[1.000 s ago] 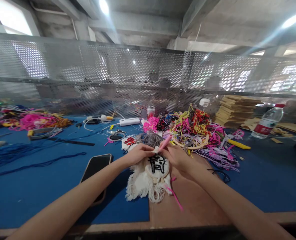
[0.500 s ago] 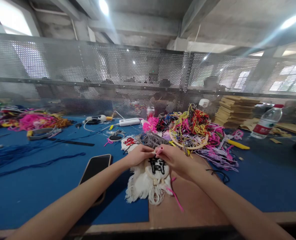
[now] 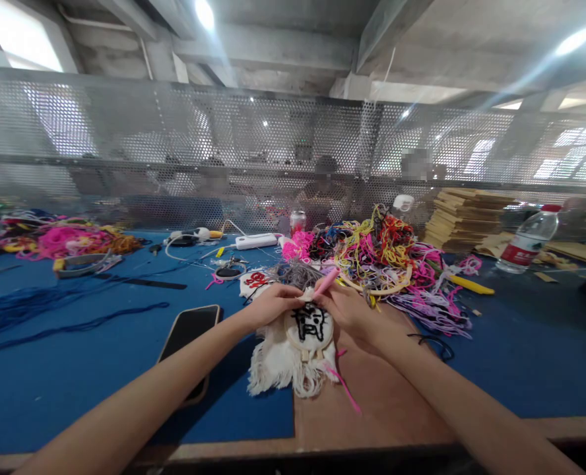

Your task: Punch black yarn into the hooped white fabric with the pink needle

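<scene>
A small round embroidery hoop [image 3: 290, 341] holds white fringed cloth [image 3: 268, 367] with a black yarn figure [image 3: 309, 323] on it. My left hand [image 3: 276, 305] is closed on the upper left rim of the hoop, its fingertips at the cloth there. My right hand [image 3: 347, 305] grips a pink punch needle [image 3: 326, 282] at the top of the hoop, its handle tilted up to the right. The tip is hidden behind the fingers. A pink yarn strand [image 3: 345, 388] trails from the cloth's lower right.
A phone [image 3: 187, 346] lies left of the hoop. Behind are a tangled yarn heap [image 3: 379, 247], a larger hoop [image 3: 396, 287] and a white power strip [image 3: 256, 241]. A water bottle [image 3: 529, 241] and stacked brown paper [image 3: 464, 218] stand right. A perforated metal screen [image 3: 273, 132] crosses the back.
The pink punch needle's handle has swung up and right, so more of it shows above my right hand. The hoop has shifted slightly towards the left, with more of the black figure visible.
</scene>
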Demonstrator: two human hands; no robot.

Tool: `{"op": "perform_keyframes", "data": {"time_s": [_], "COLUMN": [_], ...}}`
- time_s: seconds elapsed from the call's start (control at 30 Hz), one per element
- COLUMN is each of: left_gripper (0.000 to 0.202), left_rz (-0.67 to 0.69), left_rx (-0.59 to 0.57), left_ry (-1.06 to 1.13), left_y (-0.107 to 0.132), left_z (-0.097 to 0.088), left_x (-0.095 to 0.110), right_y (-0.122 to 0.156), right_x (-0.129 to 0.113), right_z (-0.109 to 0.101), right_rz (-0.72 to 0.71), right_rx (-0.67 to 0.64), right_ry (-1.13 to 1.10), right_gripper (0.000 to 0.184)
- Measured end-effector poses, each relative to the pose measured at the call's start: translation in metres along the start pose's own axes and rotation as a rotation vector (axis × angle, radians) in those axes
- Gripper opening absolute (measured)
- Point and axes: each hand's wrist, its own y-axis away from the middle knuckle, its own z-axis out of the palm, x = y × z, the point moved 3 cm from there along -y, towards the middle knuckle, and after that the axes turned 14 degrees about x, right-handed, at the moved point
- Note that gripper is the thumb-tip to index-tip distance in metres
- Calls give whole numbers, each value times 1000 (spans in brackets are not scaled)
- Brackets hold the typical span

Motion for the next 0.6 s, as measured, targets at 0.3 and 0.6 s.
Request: {"op": "perform_keyframes", "data": {"time_s": [0.3,0.6], "left_gripper": [30,30], "left_rz": [41,29], "left_rx": [-7,32], "left_ry": [24,-9], "left_y": [-3,-1], "left_z": [2,3], "left_x": [-5,-3], "right_y": [1,2], "right_x": [4,0], "right_z": [-1,-2], "right_rz": [20,11], "right_rx": [65,38], "right_ry": [-25,-8], "right_gripper": [18,18]}}
